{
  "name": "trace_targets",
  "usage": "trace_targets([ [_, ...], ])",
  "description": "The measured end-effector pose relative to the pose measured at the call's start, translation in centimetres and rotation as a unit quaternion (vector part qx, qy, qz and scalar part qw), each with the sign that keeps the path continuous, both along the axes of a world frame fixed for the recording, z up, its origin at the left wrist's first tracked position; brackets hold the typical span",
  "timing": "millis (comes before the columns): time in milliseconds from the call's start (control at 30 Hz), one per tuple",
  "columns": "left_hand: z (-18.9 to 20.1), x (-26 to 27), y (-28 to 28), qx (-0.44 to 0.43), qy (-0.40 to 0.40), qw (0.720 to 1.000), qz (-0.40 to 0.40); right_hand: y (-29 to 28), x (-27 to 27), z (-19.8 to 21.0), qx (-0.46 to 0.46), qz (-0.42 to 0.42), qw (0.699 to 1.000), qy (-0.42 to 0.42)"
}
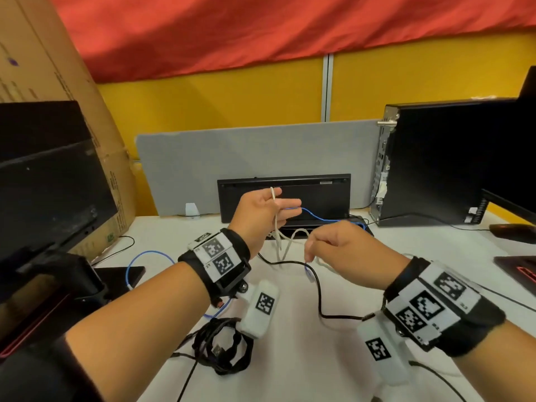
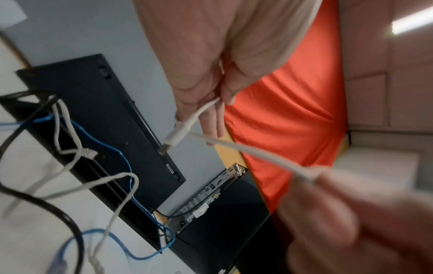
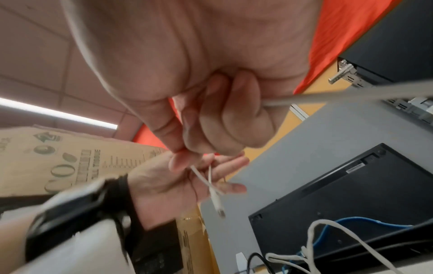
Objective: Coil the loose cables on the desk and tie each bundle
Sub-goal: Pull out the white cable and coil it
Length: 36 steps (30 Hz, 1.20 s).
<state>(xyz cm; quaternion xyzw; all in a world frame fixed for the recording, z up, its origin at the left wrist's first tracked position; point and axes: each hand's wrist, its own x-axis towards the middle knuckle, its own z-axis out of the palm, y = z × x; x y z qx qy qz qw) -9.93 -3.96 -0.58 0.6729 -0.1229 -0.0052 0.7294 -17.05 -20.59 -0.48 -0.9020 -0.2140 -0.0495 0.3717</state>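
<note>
A thin white cable [image 1: 275, 216] with a USB plug [image 2: 175, 135] hangs between both hands above the desk. My left hand [image 1: 261, 210] is raised, its thumb pinching the cable near the plug end against the fingers. Lower and to the right, my right hand [image 1: 327, 245] has its fingers [image 3: 234, 120] curled round the same cable. The rest of the white cable droops in loose loops [image 1: 290, 242] onto the desk. A coiled black cable bundle [image 1: 223, 349] lies near the front, under my left wrist.
A loose blue cable [image 1: 150, 253] and a black cable [image 1: 317, 285] trail over the white desk [image 1: 290, 358]. A black keyboard [image 1: 319, 195] leans on the grey partition [image 1: 203, 169]. A PC tower [image 1: 435, 161] stands right, a monitor [image 1: 43, 184] and cardboard box [image 1: 58, 68] left.
</note>
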Motion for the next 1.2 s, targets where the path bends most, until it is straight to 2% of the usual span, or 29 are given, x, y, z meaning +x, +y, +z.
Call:
trace_targets([
  [133,-0.4,-1.4,-0.5,0.095,-0.028,0.994,-0.056,-0.8,-0.2,2.0,0.065,0.004,0.998,0.000],
  [200,-0.5,-2.2,-1.0,0.112,-0.030,0.987,-0.115,-1.2,0.0,2.6,0.082,-0.002,0.997,-0.009],
  [300,-0.6,-3.1,-1.3,0.075,-0.011,0.978,-0.196,-1.8,0.7,2.9,0.123,-0.034,0.991,-0.027],
  [533,-0.8,-4.0,-1.2,0.004,0.030,0.964,-0.265,-3.0,2.4,0.9,0.145,-0.107,0.980,-0.081],
  [633,-1.0,-4.2,-1.4,-0.031,0.042,0.960,-0.274,-2.9,2.8,-0.2,0.165,-0.117,0.975,-0.096],
  [800,-1.7,-4.3,-1.4,-0.103,0.051,0.954,-0.278,-2.4,3.0,-1.7,0.140,-0.111,0.981,-0.078],
  [967,-2.1,-4.1,-0.9,-0.190,0.052,0.953,-0.231,-1.7,2.5,-3.7,0.032,-0.097,0.994,-0.022],
  [1067,-2.7,-4.0,-0.5,-0.192,0.048,0.963,-0.182,-0.7,1.4,-4.8,-0.046,-0.068,0.996,0.025],
  [1200,-4.2,-4.4,-0.1,-0.138,0.047,0.980,-0.136,0.3,0.5,-5.2,-0.104,-0.038,0.993,0.052],
])
